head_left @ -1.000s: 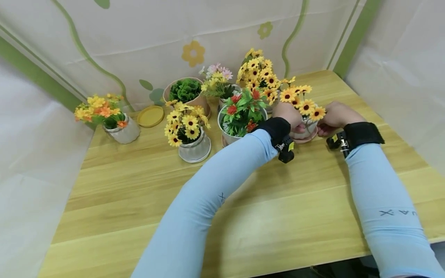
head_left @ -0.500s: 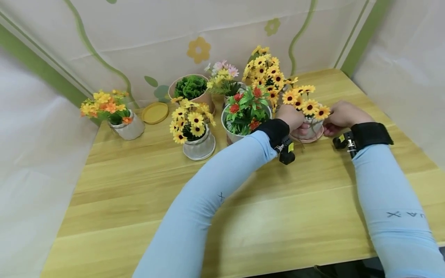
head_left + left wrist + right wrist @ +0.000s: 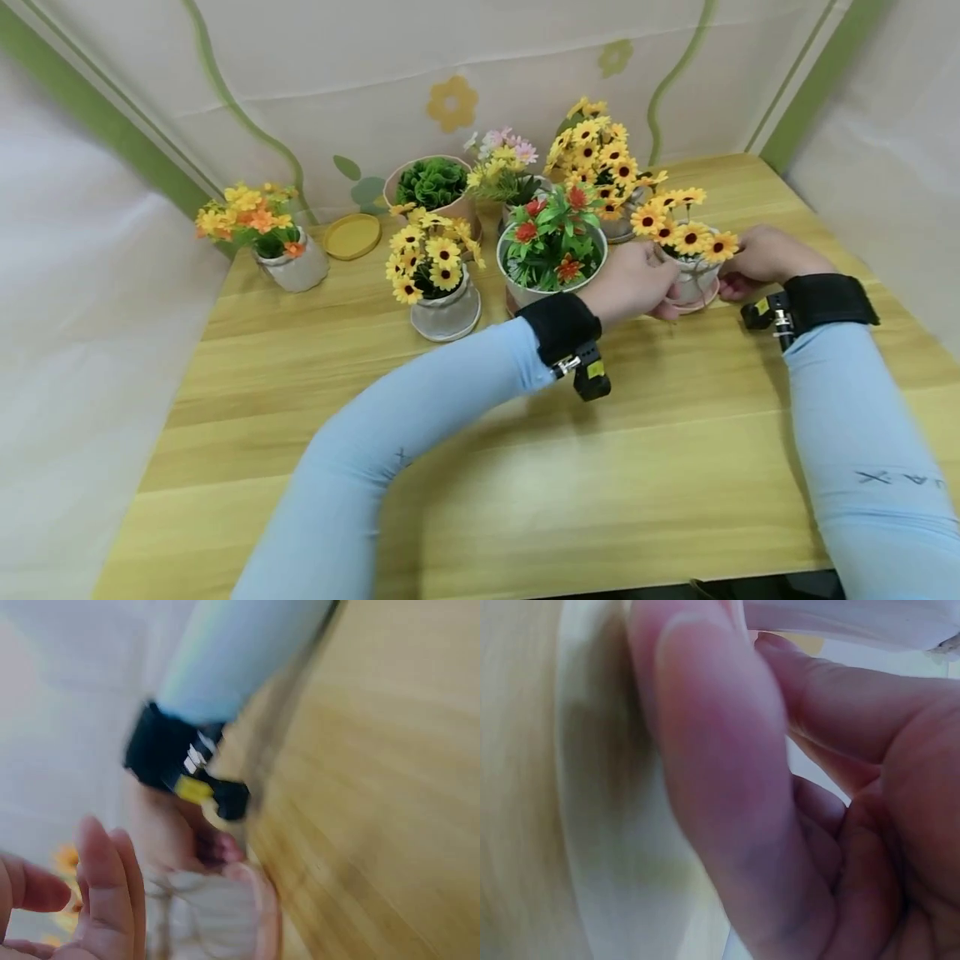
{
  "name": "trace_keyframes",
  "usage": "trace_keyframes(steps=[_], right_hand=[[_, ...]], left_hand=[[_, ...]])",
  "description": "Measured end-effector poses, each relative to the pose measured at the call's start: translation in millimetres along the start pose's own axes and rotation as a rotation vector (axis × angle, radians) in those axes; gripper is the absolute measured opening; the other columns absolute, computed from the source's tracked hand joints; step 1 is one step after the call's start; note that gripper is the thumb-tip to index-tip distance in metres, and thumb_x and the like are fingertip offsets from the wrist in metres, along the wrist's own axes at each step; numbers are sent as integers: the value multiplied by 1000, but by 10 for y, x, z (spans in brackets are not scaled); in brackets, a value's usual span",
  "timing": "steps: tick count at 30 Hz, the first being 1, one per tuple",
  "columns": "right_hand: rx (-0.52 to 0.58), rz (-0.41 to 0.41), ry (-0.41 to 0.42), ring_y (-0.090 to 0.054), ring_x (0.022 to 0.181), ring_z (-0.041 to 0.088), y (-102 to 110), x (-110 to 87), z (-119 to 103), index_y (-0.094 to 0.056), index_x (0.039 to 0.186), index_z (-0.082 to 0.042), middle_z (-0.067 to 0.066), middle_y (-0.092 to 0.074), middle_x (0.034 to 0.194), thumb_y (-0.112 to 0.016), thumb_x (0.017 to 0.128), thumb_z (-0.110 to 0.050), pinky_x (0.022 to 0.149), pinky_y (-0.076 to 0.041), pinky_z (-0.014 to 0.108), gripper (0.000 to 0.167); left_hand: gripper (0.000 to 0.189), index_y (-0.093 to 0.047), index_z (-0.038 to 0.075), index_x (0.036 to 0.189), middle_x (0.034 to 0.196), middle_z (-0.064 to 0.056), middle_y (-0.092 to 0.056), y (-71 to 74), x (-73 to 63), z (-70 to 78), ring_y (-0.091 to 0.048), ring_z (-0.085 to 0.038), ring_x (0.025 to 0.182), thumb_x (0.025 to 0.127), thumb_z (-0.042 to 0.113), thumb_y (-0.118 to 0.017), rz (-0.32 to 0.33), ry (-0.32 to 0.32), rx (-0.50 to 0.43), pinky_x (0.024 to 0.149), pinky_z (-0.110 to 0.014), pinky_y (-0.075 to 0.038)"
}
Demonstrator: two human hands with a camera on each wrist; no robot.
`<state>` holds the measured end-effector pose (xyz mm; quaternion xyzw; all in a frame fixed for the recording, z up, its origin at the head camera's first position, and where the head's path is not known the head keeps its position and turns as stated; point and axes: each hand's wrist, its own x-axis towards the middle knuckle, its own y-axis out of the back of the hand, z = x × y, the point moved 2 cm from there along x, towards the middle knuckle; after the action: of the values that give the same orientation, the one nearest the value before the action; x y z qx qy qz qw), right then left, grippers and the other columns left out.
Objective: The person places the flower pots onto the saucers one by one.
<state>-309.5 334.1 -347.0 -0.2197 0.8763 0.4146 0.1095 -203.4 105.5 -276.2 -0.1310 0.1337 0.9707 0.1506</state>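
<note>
In the head view, a whitish pot of yellow sunflowers stands on a pink saucer at the right of the table. Twine is wrapped about the pot. My left hand is beside the pot's left side; in the left wrist view its fingers are extended and look clear of the pot. On the other side, my right hand pinches the saucer's rim between thumb and fingers, seen close in the right wrist view, where the fingers hide part of the contact.
Close to my left wrist stands a pot of red flowers. Behind are a taller sunflower pot, pink-yellow flowers and a green plant. Farther left are another sunflower pot, a yellow saucer and an orange-flowered pot.
My left hand has drawn back leftward and toward me from the sunflower pot, and its fingers have loosened. My right hand stays at the saucer. The head view has shifted slightly.
</note>
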Motion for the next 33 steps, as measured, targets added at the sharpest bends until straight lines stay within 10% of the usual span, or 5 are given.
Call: trace_keyframes(steps=[8,12,15,23,33], right_hand=[[-38,-4,-5,-68,60,23,21,-16,4,-65,87,11,10,-68,66,-52,96,-5,57,-56,31,23],[-76,6,3,-68,60,24,15,-13,-17,-66,86,11,10,-68,65,-52,96,-6,56,-55,31,24],[-62,3,9,-68,60,23,2,-1,-27,-67,85,10,10,-68,65,-51,97,-8,56,-56,31,27],[41,-45,-24,-70,63,25,0,12,-2,-67,87,10,12,-69,71,-45,101,-8,58,-59,36,31],[78,-49,4,-71,69,27,33,-48,73,-56,107,21,14,-70,78,-40,103,-7,63,-61,39,32]], left_hand=[[42,-50,3,144,78,-11,-66,606,-862,76,-67,-22,63,102,5,-52,-237,-380,80,64,-33,-60],[30,-61,-3,129,77,-18,-65,1236,-1168,-79,-65,-25,65,101,3,-54,-86,-592,33,61,-39,-60],[24,-65,-4,121,80,-24,-64,1814,-1308,-319,-66,-25,65,101,6,-55,132,-619,10,59,-38,-60],[41,-54,-3,136,89,-13,-69,3081,-1344,-1220,-70,-18,74,106,24,-49,501,-220,-94,70,-29,-60],[58,-14,4,158,129,-22,-54,3648,-828,-1725,-68,-19,96,109,28,-34,550,188,-172,85,-29,-57]])
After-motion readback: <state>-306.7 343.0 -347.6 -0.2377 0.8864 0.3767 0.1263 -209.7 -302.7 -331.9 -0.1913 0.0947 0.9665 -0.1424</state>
